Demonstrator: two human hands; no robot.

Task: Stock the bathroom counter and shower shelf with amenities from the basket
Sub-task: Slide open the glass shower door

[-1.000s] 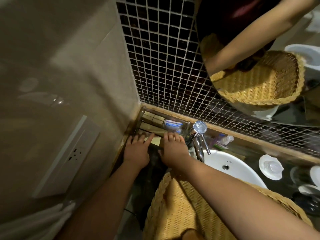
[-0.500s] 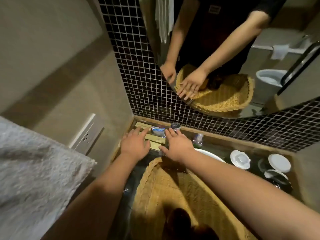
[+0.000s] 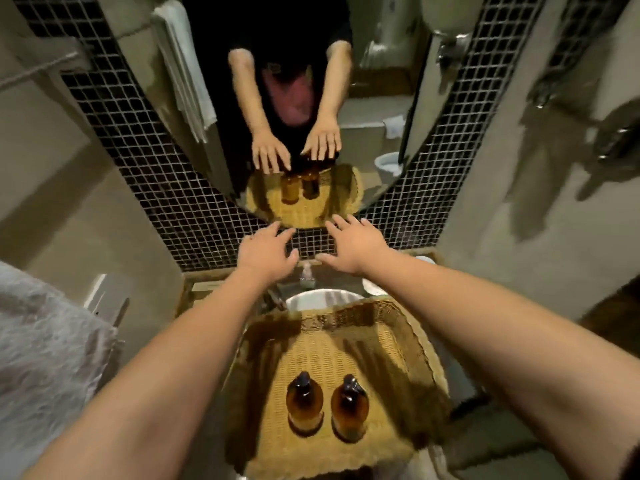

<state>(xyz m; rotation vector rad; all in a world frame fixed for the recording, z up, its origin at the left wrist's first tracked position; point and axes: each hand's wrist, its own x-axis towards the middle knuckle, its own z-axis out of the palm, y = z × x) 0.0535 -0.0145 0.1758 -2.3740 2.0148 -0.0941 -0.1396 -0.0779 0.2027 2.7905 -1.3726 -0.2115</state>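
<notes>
- Your left hand (image 3: 265,251): fingers spread, holding nothing, raised before the mirror (image 3: 381,98).
- Your right hand (image 3: 355,245): fingers spread, empty.
- Basket (image 3: 408,327): two amber bottles (image 3: 304,403) upright, side by side.

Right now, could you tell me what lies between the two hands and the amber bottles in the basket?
In the head view, only bare wicker basket floor separates the left hand and right hand from the two amber bottles.

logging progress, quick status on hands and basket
Left hand and right hand open, empty, raised before the mirror. Two amber pump bottles upright in wicker basket. Nothing blocking them.
</notes>
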